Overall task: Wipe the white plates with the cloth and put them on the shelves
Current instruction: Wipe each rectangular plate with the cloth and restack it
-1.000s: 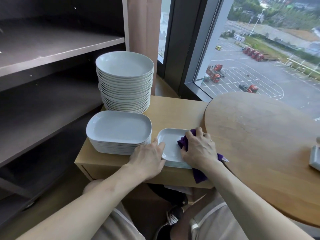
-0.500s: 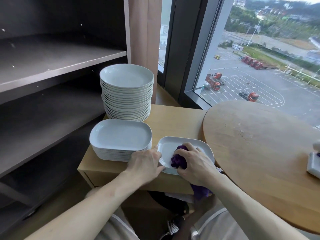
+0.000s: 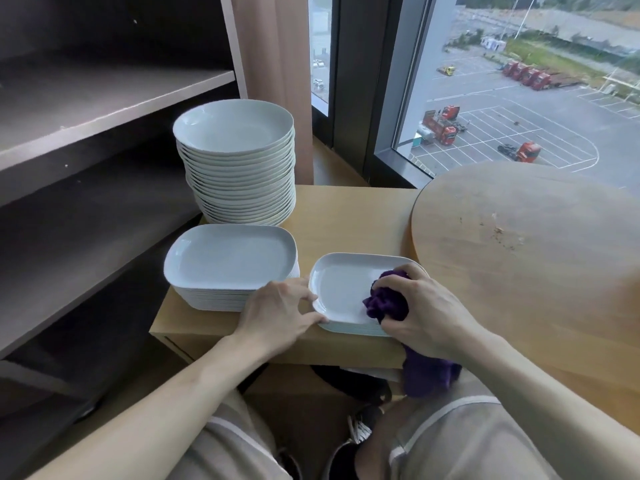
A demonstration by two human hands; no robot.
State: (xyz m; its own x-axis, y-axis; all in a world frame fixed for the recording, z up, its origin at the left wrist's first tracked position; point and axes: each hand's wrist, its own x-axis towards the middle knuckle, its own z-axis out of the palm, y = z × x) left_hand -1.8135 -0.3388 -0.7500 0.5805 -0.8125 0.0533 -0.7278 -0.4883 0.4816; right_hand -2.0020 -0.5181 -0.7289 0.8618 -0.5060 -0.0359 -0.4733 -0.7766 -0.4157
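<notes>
Plate in work: I see the small rectangular plate (image 3: 341, 289) at lower centre of the frame, lying flat and face up on top of a short stack of the same kind.
Long axis: it runs left to right across the frame, the short sides toward the two hands.
Cloth: the purple cloth (image 3: 388, 301) is bunched on the right half of the plate, its tail hanging over the near edge.
Right hand: my view shows the right hand (image 3: 427, 308) curled tight around the cloth, pressing it onto the plate.
Left hand: the left hand (image 3: 277, 313) is spread, with fingertips and thumb resting against the plate's left rim.
Other plates: a larger rectangular stack (image 3: 230, 259) lies just left; a tall round stack (image 3: 239, 140) stands behind it.
Surface: all sit on a low wooden cabinet (image 3: 349, 216); a round wooden tabletop (image 3: 536, 244) fills the right.
Room: dark shelves (image 3: 104, 95) take the upper left; a window (image 3: 519, 81) at upper right overlooks a car park.
</notes>
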